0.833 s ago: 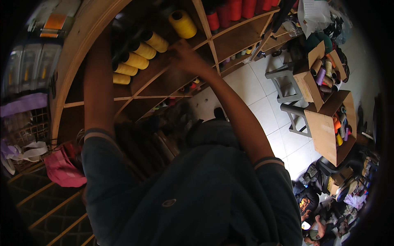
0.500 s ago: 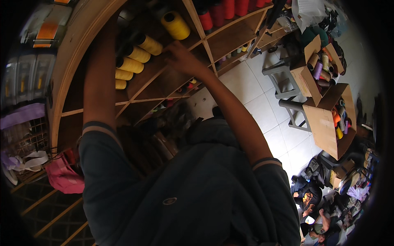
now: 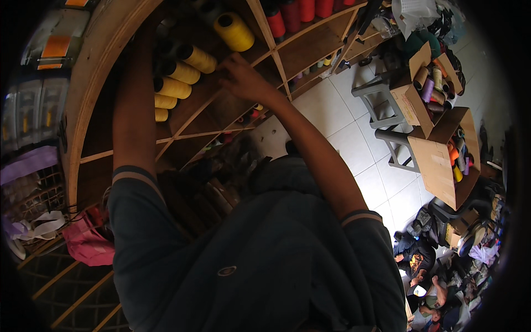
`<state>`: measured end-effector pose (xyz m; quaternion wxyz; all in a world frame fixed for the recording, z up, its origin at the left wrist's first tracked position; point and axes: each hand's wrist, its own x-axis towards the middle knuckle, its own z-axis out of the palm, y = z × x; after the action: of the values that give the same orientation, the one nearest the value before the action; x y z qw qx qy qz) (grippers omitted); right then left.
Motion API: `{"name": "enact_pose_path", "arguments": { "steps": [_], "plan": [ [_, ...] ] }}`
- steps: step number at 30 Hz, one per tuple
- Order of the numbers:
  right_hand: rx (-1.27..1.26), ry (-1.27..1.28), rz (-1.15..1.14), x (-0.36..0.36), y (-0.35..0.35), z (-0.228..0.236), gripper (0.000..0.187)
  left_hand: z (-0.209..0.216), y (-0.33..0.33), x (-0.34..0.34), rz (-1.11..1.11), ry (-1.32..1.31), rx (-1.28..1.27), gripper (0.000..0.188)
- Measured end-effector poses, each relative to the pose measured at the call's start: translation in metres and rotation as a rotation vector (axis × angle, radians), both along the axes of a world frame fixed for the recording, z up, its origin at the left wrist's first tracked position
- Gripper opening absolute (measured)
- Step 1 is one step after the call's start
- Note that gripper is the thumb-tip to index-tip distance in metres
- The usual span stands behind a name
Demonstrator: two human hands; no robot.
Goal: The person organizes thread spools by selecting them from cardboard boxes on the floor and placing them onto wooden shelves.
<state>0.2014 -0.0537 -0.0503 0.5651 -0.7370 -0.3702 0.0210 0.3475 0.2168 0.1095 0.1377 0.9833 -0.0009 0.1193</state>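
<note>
My right hand (image 3: 243,78) is at the front edge of a wooden shelf compartment, just below a bright yellow thread cone (image 3: 234,32). Its fingers are partly bent and apart, with nothing visible in them. To its left lies a paler yellow thread cone (image 3: 198,58), first in a slanting row with another yellow cone (image 3: 183,72) and several more. My left forearm (image 3: 134,110) reaches up into the dark left side of the same compartment. The left hand is lost in shadow behind the frame, so its fingers do not show.
Red thread cones (image 3: 307,10) stand in the neighbouring compartment. At right, open cardboard boxes (image 3: 440,160) of mixed cones sit by grey stools (image 3: 379,99) on white tiles. A pink cloth (image 3: 88,239) and wire basket (image 3: 47,191) are at left. People (image 3: 420,263) sit at lower right.
My right hand stays at the shelf edge, its fingers shifted slightly. The left arm stays inside the compartment. The view has moved a little; the cones look unmoved.
</note>
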Motion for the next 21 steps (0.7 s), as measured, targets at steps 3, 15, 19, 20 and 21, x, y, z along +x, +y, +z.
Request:
{"name": "enact_pose_path", "arguments": {
  "steps": [3, 15, 19, 20, 21],
  "plan": [
    [0.002, 0.015, 0.013, 0.002, 0.0, 0.001, 0.033, 0.002, 0.0, -0.002, 0.004, 0.003, -0.003, 0.039],
    [0.12, 0.14, 0.061, -0.004, -0.021, 0.02, 0.025, 0.017, -0.036, -0.071, 0.106, -0.121, 0.039, 0.04],
    [0.141, 0.184, -0.002, -0.003, -0.072, 0.029, 0.027, 0.028, -0.146, -0.137, 0.04, -0.184, -0.062, 0.04],
    [0.161, 0.266, 0.025, -0.006, -0.086, 0.034, 0.028, 0.018, -0.16, -0.156, -0.023, -0.308, -0.032, 0.038],
    [0.18, 0.349, 0.049, -0.011, -0.105, 0.041, 0.029, 0.013, -0.183, -0.176, -0.087, -0.358, -0.164, 0.036]
  ]
}}
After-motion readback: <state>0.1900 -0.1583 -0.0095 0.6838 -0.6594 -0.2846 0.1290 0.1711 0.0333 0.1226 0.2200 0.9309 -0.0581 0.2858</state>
